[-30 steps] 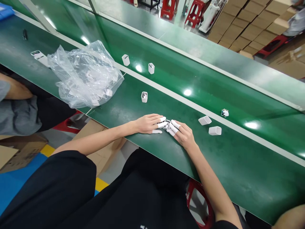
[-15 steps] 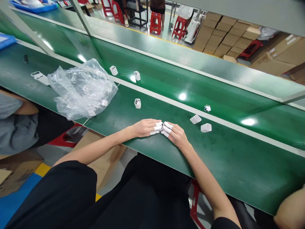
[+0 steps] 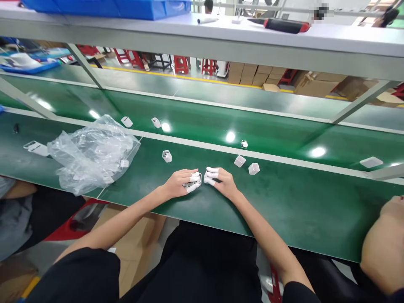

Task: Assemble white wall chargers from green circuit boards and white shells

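Note:
White finger cots cover the fingertips of both my hands. My left hand (image 3: 180,183) is closed around a small white casing (image 3: 200,179), whose open end faces right; some grey inner parts show between the fingers. A short gap to the right, my right hand (image 3: 221,180) has its fingers drawn together in a pinch. White on white, I cannot make out what is in it. A white casing with parts inside (image 3: 167,156) stands behind my left hand. Two hollow white casings (image 3: 240,161) (image 3: 253,168) lie beyond my right hand.
A crumpled clear plastic bag (image 3: 94,153) lies at left on the green bench (image 3: 303,210). More white casings (image 3: 126,121) (image 3: 155,122) and a small part (image 3: 244,144) lie beyond the pale strip. A shelf (image 3: 202,40) crosses above. Other people sit at both sides.
My hands have come apart from where they met, leaving a gap between them. The casing stays in my left hand. The head view has tilted up, bringing in the shelf.

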`<state>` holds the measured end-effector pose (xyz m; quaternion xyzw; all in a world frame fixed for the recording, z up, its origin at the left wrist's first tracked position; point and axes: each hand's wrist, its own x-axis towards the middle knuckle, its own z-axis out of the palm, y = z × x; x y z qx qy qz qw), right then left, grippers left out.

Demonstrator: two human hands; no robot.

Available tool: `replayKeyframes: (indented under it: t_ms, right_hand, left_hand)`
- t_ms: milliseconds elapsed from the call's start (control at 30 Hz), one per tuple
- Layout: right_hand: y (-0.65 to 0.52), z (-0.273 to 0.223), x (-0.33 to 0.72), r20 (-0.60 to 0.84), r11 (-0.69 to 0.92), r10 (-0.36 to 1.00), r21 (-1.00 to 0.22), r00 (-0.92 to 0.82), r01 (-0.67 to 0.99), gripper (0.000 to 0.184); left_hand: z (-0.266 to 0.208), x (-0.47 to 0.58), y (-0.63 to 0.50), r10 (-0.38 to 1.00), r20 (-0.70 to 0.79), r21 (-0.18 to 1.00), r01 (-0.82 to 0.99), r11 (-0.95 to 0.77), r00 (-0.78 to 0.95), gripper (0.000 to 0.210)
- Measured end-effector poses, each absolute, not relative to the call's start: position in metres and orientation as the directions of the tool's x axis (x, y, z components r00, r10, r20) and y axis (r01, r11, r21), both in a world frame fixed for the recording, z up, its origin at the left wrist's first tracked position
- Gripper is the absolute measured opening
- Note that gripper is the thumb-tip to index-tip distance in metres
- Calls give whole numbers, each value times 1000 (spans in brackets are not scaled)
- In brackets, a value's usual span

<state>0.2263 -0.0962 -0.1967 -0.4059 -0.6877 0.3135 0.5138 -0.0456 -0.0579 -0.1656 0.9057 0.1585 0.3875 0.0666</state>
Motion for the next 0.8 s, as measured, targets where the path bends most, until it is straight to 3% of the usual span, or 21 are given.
replayKeyframes:
  t_ms: [167, 433, 600, 800]
  right_hand:
    - [-96, -170, 247, 179, 186, 972, -982, 150, -36, 54]
    - [-134, -136, 247, -249, -216, 968, -890, 31, -403, 53]
    - [-156, -124, 239, -356, -298, 934, -822, 29, -486, 51]
    - [-169, -112, 238, -358, -295, 933, -831, 48, -471, 49]
  left_hand:
    - [-148, -30, -75, 379, 766, 232, 326, -916, 519, 17]
    - [-127, 48, -137, 569, 768, 489, 303, -818, 293, 54]
    - [-137, 78, -151, 606, 781, 570, 224, -790, 150, 40]
    - [-152, 74, -159, 518, 847, 463, 308, -831, 123, 38]
